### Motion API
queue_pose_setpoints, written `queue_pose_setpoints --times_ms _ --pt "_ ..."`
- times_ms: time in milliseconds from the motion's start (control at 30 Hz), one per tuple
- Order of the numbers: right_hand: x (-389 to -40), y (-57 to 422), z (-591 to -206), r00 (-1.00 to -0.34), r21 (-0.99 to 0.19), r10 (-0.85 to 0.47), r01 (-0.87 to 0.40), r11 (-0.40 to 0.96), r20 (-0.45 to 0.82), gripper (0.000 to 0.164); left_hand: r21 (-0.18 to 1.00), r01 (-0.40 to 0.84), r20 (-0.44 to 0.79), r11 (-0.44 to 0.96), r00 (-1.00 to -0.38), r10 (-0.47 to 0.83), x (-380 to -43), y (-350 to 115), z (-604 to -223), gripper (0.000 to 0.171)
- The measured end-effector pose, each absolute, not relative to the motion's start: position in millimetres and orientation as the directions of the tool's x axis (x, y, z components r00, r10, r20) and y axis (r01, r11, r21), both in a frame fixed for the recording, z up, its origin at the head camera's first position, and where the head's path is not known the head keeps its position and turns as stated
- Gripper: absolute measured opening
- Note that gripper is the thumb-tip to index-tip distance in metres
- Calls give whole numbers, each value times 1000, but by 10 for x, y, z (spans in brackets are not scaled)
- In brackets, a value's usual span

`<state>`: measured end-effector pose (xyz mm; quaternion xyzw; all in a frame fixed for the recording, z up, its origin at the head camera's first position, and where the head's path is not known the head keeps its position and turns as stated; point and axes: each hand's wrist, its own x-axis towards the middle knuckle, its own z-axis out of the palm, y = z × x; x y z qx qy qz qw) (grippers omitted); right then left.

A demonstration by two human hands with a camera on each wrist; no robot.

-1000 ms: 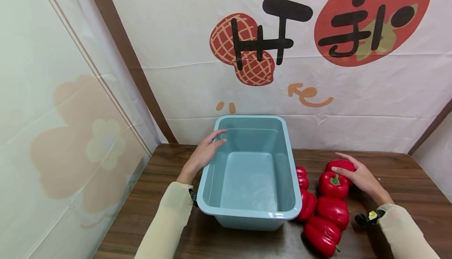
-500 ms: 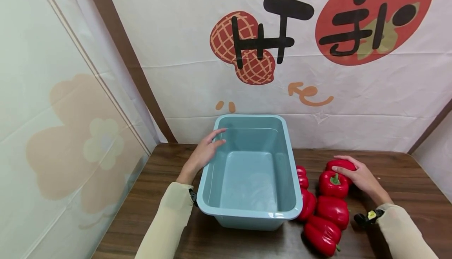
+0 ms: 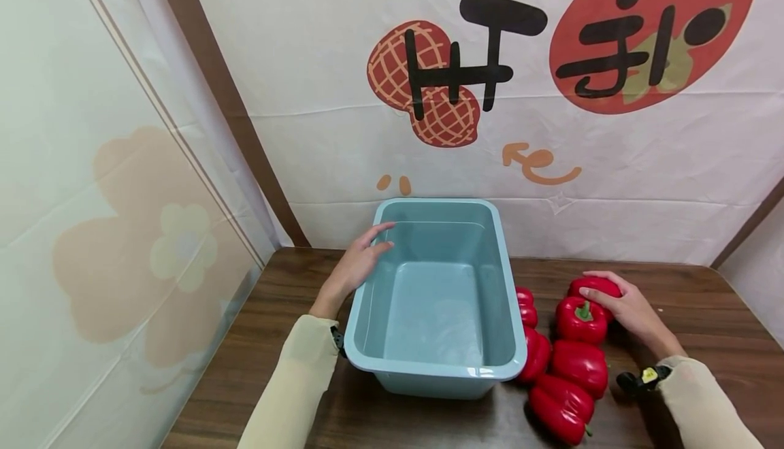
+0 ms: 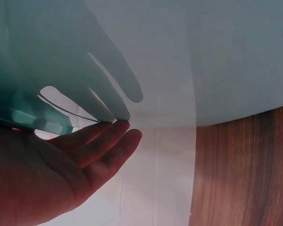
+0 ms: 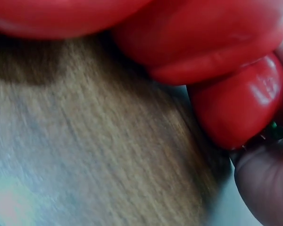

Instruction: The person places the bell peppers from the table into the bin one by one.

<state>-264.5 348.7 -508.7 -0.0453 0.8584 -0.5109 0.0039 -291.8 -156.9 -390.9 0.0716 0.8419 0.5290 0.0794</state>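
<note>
Currently, the right hand (image 3: pixel 631 307) is gripping the farthest red pepper (image 3: pixel 591 284); the left hand (image 3: pixel 355 263), fingers extended, is touching the blue tub (image 3: pixel 429 369) at left.

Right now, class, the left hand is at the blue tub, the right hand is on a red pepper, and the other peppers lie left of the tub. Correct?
No: the other peppers lie right of the blue tub, as the head view shows. The left hand is at the tub and the right hand on a red pepper.
</note>
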Motion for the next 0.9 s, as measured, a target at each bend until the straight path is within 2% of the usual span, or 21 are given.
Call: queue_pose_setpoints --times_ms 300,600,767,900 --pt "-2608 3452 -5045 -998 -915 -53 -50 399 31 44 903 39 -54 428 -978 202 -2907 -1561 -3897 49" --pt "-2573 3520 -4977 -1000 -964 -3 9 265 -10 26 904 48 -48 425 -976 211 -2894 -1550 -3893 47" --pt "-2552 3566 -4895 -1000 -987 18 -2 162 5 21 897 48 -49 439 -977 207 -2896 -1552 -3898 48" --pt "-2556 3554 -4811 -999 -988 26 -41 149 46 21 885 49 -45 462 -981 191 -2898 -1572 -3889 49"
